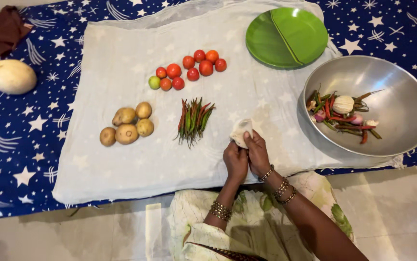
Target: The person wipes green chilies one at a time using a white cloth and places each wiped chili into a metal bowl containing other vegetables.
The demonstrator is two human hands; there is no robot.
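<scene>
Soft even daylight, sharp focus, mild glare in steel bowl [401, 96].

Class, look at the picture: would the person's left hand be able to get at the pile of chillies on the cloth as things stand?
Probably yes. The chillies lie in the open on the white cloth, just up and left of the left hand, with nothing between. But both hands are gathered round a pale wrapped item, so it isn't free yet.
</scene>
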